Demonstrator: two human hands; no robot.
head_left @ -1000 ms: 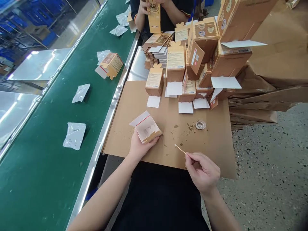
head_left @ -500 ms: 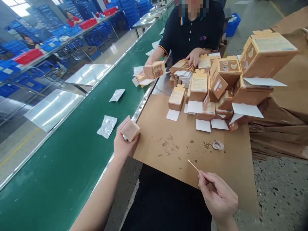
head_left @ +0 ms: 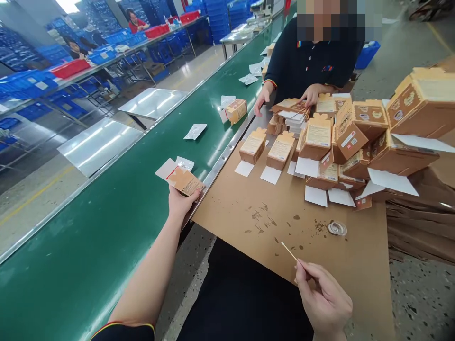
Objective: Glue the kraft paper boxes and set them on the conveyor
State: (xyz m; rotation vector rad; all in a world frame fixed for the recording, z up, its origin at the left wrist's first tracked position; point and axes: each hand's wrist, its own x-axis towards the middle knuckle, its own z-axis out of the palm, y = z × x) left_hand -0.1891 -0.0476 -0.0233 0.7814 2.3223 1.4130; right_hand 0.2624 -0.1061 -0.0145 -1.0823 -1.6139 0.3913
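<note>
Over the edge of the green conveyor belt point(head_left: 142, 227), my left hand point(head_left: 180, 202) is closed around a small brown carton point(head_left: 185, 181), its white flap sticking out to the left. Partly behind that carton lies a silver pouch point(head_left: 185, 163). My right hand point(head_left: 323, 294) pinches a cotton swab point(head_left: 289, 251) near its lower end, the white tip pointing up and left above the brown board point(head_left: 227, 208). Beyond the tip, dark wet marks spot the board, near a small clear dish point(head_left: 337, 228).
Several open brown cartons point(head_left: 314, 137) are piled at the right, with two more standing in front. Across the table a co-worker point(head_left: 316, 61) has one hand on flat cartons point(head_left: 287, 106). Another carton point(head_left: 237, 111) and silver pouches point(head_left: 195, 131) lie on the belt.
My left hand has turned its carton so a printed side shows instead of the opening. The co-worker's carton is now on the belt, and a second one stands on the board. The swab stays pinched.
</note>
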